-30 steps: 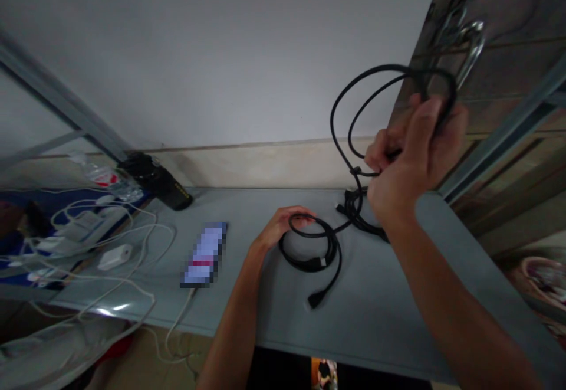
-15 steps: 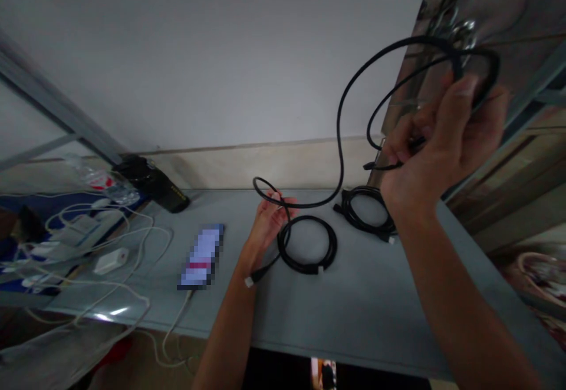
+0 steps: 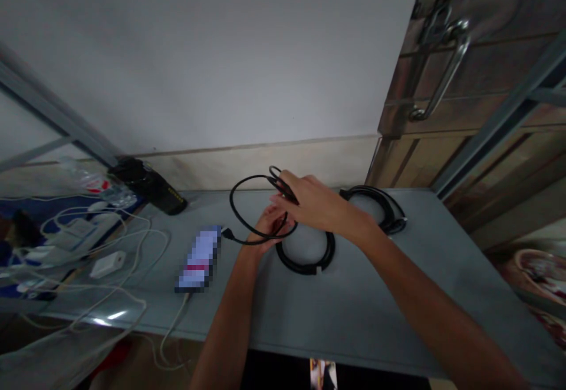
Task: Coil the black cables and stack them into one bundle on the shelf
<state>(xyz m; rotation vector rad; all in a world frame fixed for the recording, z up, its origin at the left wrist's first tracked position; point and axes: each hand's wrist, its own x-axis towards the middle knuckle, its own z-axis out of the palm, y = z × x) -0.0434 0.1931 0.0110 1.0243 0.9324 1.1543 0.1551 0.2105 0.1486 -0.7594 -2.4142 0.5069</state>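
Now drawn in from the upper right, with the right hand (image 3: 309, 198) clamped on the bunched part of the black cable (image 3: 230, 200), close against the left hand (image 3: 276, 219). Note fingers of the latter loosely curled at the cable; cannot tell whether gripping. See both hands now at one bundle, above the surface (image 3: 375, 319). Note the wide, springy loop, smooth and slim, ending in a dark plug (image 3: 227, 233) near the phone (image 3: 206, 251). Compare with the near coil (image 3: 301, 269), thick and rounded, resting below the hands, and the far coil (image 3: 390, 208), flatter, lying towards the right.
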